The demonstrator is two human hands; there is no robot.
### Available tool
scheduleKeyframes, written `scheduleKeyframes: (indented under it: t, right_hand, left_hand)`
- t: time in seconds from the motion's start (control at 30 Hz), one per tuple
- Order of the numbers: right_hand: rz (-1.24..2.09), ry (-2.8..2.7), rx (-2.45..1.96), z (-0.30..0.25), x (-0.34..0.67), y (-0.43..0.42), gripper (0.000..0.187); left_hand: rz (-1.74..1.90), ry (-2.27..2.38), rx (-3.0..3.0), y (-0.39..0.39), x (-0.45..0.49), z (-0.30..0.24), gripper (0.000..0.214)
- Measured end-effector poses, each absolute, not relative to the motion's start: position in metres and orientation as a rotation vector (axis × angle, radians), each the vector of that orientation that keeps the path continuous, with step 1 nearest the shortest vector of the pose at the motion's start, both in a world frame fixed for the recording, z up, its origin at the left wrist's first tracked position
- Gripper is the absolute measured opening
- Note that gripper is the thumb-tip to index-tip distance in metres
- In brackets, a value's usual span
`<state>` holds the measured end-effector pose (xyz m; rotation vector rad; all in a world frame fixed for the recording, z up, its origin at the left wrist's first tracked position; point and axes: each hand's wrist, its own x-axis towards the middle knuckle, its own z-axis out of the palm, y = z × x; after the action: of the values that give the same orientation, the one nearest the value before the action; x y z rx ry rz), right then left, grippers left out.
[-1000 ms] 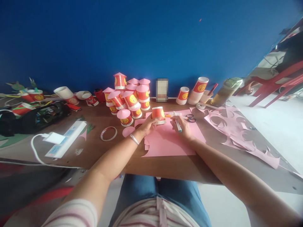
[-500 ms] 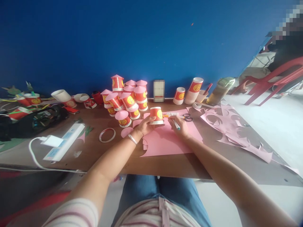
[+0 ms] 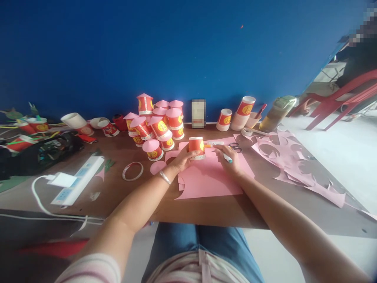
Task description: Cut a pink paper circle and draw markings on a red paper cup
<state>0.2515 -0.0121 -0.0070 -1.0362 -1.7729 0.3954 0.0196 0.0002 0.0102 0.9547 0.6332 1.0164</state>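
My left hand [image 3: 183, 160] is closed around a red paper cup [image 3: 196, 146] with a yellow emblem, its wide rim facing down just above the pink paper. In my right hand [image 3: 231, 161] is a white marker [image 3: 227, 158] with a teal end, pointing toward my body at a slant. Under both hands lie sheets of pink paper [image 3: 210, 182]. Partly behind my right hand are black-handled scissors [image 3: 235, 147]. A pink paper disc [image 3: 158, 168] rests by my left wrist.
Left of my hands stands a pile of red cups with pink cone roofs [image 3: 153, 125]. A tape roll [image 3: 132, 171] and a power strip [image 3: 78, 181] lie at left. Pink scraps [image 3: 294, 161], cups [image 3: 246, 110] and a jar [image 3: 278, 113] occupy the right side.
My left hand has lowered the cup slightly toward the paper, and its emblem has turned to the right. My right hand has shifted a little right with the marker.
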Motion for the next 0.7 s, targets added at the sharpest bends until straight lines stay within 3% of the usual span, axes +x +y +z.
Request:
scheduleKeyframes:
  t: [0.7]
  right_hand:
    - [0.247,-1.761,-1.067,0.009,0.252,-0.023,0.017]
  left_hand:
    - [1.009,0.79,1.193,-0.004,0.029,0.013,0.052]
